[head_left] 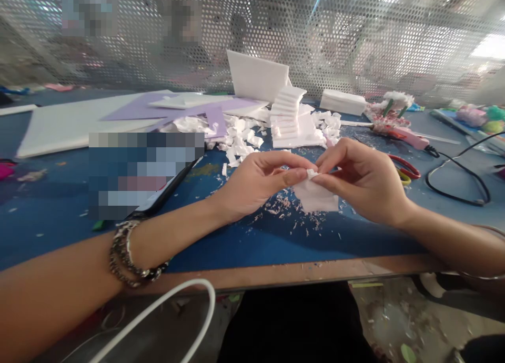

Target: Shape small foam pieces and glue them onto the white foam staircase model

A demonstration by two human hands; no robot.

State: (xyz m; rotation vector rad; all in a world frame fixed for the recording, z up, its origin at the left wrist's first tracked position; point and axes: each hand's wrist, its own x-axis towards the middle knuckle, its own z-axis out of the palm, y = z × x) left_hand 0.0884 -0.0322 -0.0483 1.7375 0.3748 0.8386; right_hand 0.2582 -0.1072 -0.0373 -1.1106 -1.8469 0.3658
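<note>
Over the blue tabletop my two hands meet at a small white foam-like sheet [321, 197]. My left hand [262, 181] is closed, its thumb and forefinger pinching the sheet's upper left edge. Opposite it, my right hand [361, 181] also pinches the top edge between thumb and fingertips. A crumpled or folded bit of the sheet pokes up between the fingertips. Beneath, small pale shavings [290, 210] lie scattered on the table. Just beyond my hands stands a curved white stepped piece [290, 110] on a flat white base, with many torn white scraps [239, 139] beside it.
Large white and lilac sheets [138, 108] lie at the back left, behind a tablet-like device [158, 192]. On the right are a pink-handled tool [410, 137] with a black cord [473, 171] and red-handled scissors [408, 165]. A perforated metal screen [355, 37] closes the back.
</note>
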